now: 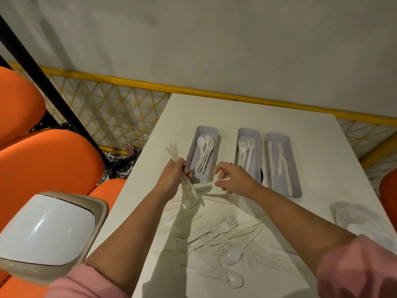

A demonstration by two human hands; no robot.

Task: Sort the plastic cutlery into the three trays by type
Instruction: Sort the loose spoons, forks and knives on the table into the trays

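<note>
Gripping a mixed bunch (188, 189) in my left hand (175, 176) beside the spoon tray (190, 153), right hand (235, 179) half curled, maybe empty, I might spill forks (192, 201) there if my grip slips.

White cutlery (217, 239), grey trays (283, 166), white table (311, 147), orange chairs (49, 160), pink sleeves (361, 267)

Grey wall (214, 39), orange chairs (49, 162), white table (311, 147)

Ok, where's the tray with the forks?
Head view: the fork tray is the middle one, between the spoon tray at left and knife tray at right.
</note>
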